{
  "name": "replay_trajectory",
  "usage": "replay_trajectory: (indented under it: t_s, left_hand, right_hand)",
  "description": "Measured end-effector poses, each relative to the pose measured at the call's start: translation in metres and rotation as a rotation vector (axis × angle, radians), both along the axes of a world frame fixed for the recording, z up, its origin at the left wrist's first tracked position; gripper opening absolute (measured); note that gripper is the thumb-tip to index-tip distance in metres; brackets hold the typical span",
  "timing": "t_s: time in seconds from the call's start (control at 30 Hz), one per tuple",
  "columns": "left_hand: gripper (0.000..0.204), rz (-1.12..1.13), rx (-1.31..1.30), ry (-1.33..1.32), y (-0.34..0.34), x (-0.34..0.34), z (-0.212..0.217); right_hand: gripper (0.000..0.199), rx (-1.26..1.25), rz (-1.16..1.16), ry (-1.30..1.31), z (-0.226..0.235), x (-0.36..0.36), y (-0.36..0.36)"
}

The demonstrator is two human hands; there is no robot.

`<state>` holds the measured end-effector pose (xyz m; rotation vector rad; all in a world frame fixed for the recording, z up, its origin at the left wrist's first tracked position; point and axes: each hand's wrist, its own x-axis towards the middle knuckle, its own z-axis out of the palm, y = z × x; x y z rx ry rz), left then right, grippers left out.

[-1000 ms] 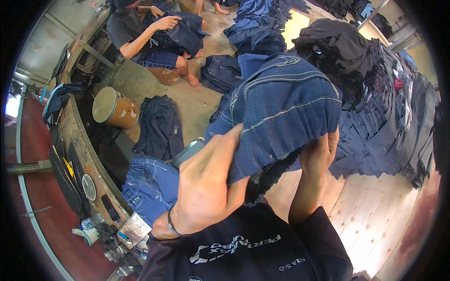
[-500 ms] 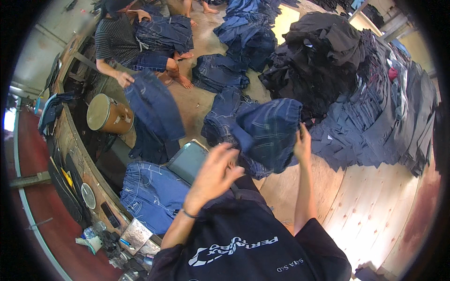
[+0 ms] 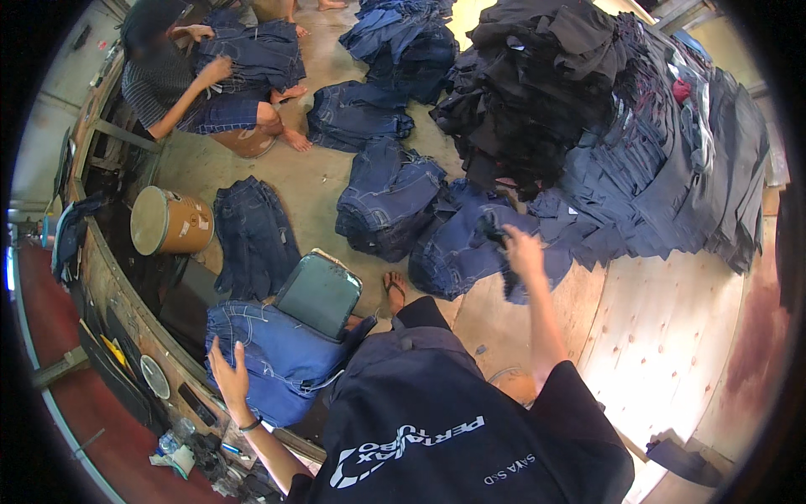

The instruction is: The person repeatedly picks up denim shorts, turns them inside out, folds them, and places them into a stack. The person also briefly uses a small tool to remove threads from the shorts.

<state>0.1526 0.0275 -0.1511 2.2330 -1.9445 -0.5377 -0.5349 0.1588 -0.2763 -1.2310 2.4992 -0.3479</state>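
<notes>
My left hand (image 3: 228, 375) is open, fingers spread, right beside the blue denim shorts or trousers (image 3: 281, 349) with pale stitching at my left. Whether a fingertip touches the cloth, I cannot tell. On the right, my right hand (image 3: 525, 254) is over a dark blue denim garment (image 3: 462, 244) lying on the floor. Motion smears its fingers, so I cannot tell if they grip the cloth. Left of that garment is a stack of folded denim (image 3: 388, 197). A dark green padded seat or board (image 3: 319, 292) stands between the left denim and my body.
Another person (image 3: 172, 92) sits at the far left handling denim (image 3: 248, 59). A brown drum (image 3: 172, 221) stands beside dark jeans (image 3: 253, 235). Black garments (image 3: 537, 92) and grey cloth pieces (image 3: 663, 185) are heaped at right. A wooden ledge (image 3: 134, 311) runs along the left.
My right hand has lowered the denim garment onto the floor beside the stack. My left hand has moved left to the blue denim. The other person has let go of the dark jeans near the drum.
</notes>
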Motion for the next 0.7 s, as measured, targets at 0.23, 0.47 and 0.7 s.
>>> replay_trajectory:
  t_s: [0.23, 0.47, 0.7]
  left_hand:
    - [0.075, -0.049, -0.048, -0.110, 0.016, 0.019, -0.028]
    - [0.079, -0.034, -0.152, -0.287, 0.015, 0.007, -0.041]
    - [0.090, 0.063, 0.037, -0.453, 0.003, 0.008, -0.034]
  right_hand:
    - [0.067, 0.478, -0.027, -0.423, -0.159, 0.130, -0.007]
    - [0.049, 0.089, 0.241, -0.755, -0.160, 0.234, -0.049]
    - [0.044, 0.109, 0.075, -0.740, -0.135, 0.220, -0.040]
